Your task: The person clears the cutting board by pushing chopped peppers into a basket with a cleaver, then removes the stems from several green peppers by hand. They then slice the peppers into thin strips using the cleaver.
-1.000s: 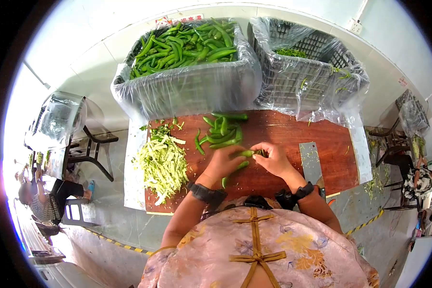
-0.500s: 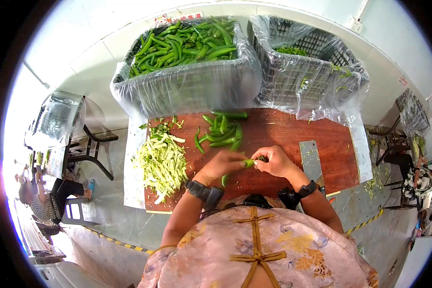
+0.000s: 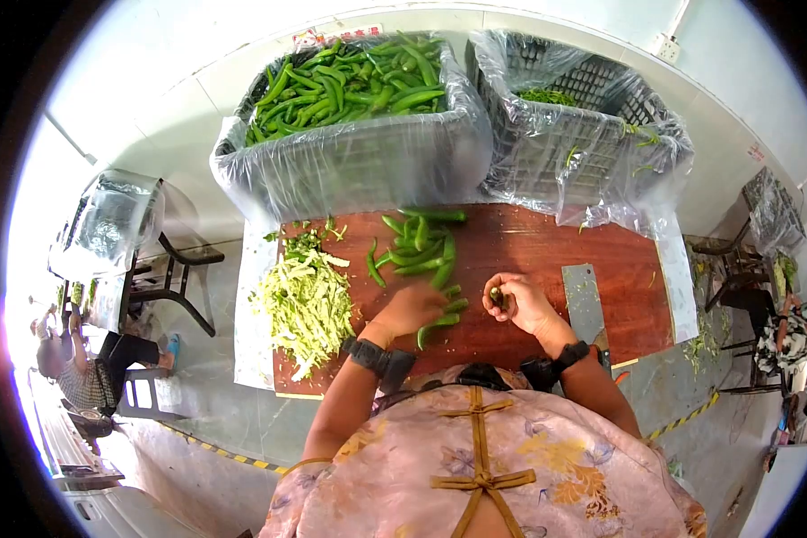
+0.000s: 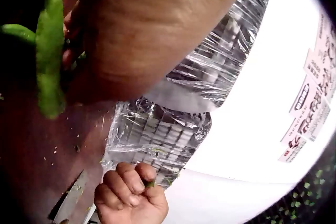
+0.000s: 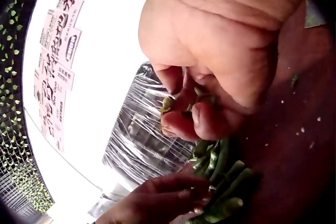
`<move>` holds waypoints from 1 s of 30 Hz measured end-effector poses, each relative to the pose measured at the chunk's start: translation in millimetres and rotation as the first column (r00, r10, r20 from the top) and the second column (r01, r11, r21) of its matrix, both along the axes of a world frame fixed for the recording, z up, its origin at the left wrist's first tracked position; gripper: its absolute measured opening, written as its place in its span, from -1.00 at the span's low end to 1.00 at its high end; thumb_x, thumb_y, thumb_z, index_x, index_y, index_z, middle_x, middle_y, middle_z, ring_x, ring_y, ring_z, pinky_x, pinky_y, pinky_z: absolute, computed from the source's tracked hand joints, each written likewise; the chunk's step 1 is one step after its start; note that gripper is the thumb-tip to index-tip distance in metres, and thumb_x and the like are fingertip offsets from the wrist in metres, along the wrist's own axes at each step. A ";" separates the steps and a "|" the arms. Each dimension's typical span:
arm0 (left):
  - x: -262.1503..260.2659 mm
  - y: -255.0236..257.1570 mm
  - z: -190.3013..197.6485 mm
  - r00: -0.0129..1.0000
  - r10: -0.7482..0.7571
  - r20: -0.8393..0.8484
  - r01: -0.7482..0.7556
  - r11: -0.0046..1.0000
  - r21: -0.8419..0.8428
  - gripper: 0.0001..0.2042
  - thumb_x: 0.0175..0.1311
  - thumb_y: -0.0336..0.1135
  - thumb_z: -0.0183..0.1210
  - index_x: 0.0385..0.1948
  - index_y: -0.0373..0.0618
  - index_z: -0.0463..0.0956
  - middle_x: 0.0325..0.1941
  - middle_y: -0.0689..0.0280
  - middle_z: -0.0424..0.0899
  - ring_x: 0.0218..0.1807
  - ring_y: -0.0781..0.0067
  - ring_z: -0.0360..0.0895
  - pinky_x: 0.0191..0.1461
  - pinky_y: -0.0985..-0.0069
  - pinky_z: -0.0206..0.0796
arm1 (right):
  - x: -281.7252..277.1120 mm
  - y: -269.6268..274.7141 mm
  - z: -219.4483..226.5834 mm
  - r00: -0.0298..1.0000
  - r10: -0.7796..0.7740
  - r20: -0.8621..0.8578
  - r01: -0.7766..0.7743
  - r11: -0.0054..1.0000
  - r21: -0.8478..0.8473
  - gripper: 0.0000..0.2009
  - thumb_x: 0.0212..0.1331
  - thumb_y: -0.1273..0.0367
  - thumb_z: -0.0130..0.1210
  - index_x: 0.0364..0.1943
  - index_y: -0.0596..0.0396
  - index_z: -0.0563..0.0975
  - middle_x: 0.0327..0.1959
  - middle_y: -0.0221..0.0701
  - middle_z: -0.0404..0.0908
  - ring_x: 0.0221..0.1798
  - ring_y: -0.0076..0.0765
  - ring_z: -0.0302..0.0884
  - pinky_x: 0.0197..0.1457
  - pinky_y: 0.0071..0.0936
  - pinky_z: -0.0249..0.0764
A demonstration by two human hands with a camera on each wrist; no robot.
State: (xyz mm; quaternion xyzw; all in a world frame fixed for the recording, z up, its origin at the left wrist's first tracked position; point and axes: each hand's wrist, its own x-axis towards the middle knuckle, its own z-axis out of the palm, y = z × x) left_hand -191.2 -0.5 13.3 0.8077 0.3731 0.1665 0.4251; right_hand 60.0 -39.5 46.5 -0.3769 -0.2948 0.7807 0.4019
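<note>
My right hand [image 3: 522, 303] is raised over the right-middle of the board, palm turned up. Its curled fingers hold small green pepper stems [image 5: 167, 104], seen between thumb and fingertips in the right wrist view. My left hand [image 3: 411, 309], slightly blurred, is low over the board with fingers extended beside several green peppers [image 3: 438, 330] with their stem ends off. In the left wrist view a green pepper [image 4: 50, 50] lies close to its fingertips, which the palm partly hides. Farther back lies a small pile of whole green peppers [image 3: 421, 247].
Pale shredded vegetable [image 3: 305, 309] is heaped on the board's left. A cleaver [image 3: 582, 300] lies to the right on the red-brown board [image 3: 529, 233]. Behind stand a plastic-lined crate of peppers [image 3: 350, 170] and another crate [image 3: 592, 161] with green scraps. A seated person [image 3: 85, 377] is at far left.
The hands have parted from the pepper they held together. The left hand has moved slightly left to the stemless peppers; the right has turned palm up, keeping the stems.
</note>
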 end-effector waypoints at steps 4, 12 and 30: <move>2.6 9.8 -6.7 0.956 0.294 0.022 -0.295 0.950 0.099 -0.74 0.01 -0.37 0.22 -0.22 -0.20 0.57 -0.16 0.09 0.59 -0.10 0.14 0.54 0.02 0.39 0.34 | -0.8 -1.7 -7.7 0.996 -0.028 0.090 0.029 1.000 -0.012 -0.83 0.23 0.35 -0.11 -0.38 0.13 0.46 -0.48 -0.36 0.54 -0.52 -0.50 0.42 -0.52 -0.63 0.30; 13.6 21.6 -37.2 0.903 0.428 0.013 -0.387 0.802 0.456 -0.64 -0.03 -0.41 0.19 -0.09 -0.14 0.50 -0.05 0.14 0.52 -0.02 0.05 0.46 0.01 0.24 0.36 | -5.9 1.5 -11.3 0.984 -0.040 0.172 0.033 0.999 0.043 -0.87 0.26 0.39 -0.05 -0.34 0.12 0.50 -0.43 -0.40 0.54 -0.47 -0.56 0.44 -0.52 -0.66 0.34; 25.5 7.7 15.6 0.937 0.297 0.184 -0.288 0.955 -0.071 -0.70 0.15 -0.37 0.18 -0.10 -0.25 0.46 -0.18 0.20 0.61 -0.13 0.51 0.49 -0.02 0.48 0.34 | -32.0 25.6 -7.3 0.898 -0.215 0.384 0.111 0.955 0.275 -0.87 0.13 0.38 0.17 -0.28 0.11 0.52 -0.43 -0.51 0.54 -0.46 -0.63 0.45 -0.43 -0.65 0.40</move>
